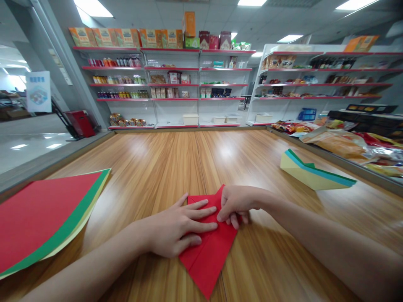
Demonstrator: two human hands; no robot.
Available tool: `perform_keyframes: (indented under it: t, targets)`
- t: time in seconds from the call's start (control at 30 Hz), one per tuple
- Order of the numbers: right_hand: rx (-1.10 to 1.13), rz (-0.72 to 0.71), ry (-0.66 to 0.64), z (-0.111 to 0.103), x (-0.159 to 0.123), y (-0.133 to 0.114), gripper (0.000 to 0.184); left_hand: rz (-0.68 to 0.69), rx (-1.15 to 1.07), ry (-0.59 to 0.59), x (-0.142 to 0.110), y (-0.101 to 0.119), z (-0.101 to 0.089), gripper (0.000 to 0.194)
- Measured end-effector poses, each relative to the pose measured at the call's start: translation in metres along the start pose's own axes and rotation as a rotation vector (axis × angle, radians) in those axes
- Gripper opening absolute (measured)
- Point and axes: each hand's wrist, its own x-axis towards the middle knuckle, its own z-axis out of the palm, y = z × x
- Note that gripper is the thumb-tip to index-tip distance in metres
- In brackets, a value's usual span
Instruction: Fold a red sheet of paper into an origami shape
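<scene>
One creased red paper [210,260], its tip pointed, lies lower centre on the wood-grain table [163,159]. My left hand [176,228] presses it, fingers spread; my right hand [234,205] curls its fingers against it, any pinch unclear to me. Coloured sheets [47,214] lie lower left, a boat-shaped folded paper [315,174] right. Upper centre, pale bins [190,120] hide their contents.

Pretty shop-like room: stocked white shelves [176,113] at 12 and 2 o'clock, bright ceiling lights [252,2], shiny floor [34,144] around 10.
</scene>
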Motion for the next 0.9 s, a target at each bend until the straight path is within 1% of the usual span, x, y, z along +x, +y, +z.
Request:
perform_keyframes:
  t: [0.23, 0.4, 0.53, 0.7, 0.83, 0.9]
  targets:
    - [0.013, 0.000, 0.012, -0.0008, -0.0016, -0.0009, 0.026, -0.010, -0.009, -0.009, 0.0002, -0.0005, -0.0008, 0.058]
    - [-0.011, 0.015, 0.009, -0.0029, -0.0031, -0.0010, 0.031, -0.023, -0.013, -0.019, 0.0002, -0.0001, -0.0015, 0.057]
    - [-0.017, 0.014, 0.042, -0.0027, -0.0025, 0.0004, 0.028, -0.025, -0.018, -0.027, 0.0015, 0.0010, -0.0020, 0.057]
    - [-0.014, 0.020, 0.018, -0.0032, -0.0027, 0.0009, 0.030, -0.036, -0.005, -0.031, 0.0025, 0.0019, -0.0026, 0.057]
    - [-0.013, 0.018, 0.046, -0.0031, -0.0019, 0.0010, 0.028, -0.017, -0.004, -0.021, 0.0013, 0.0016, -0.0019, 0.058]
    - [-0.003, 0.005, 0.036, -0.0036, -0.0014, 0.0018, 0.028, -0.017, -0.007, -0.022, 0.0007, 0.0014, -0.0015, 0.058]
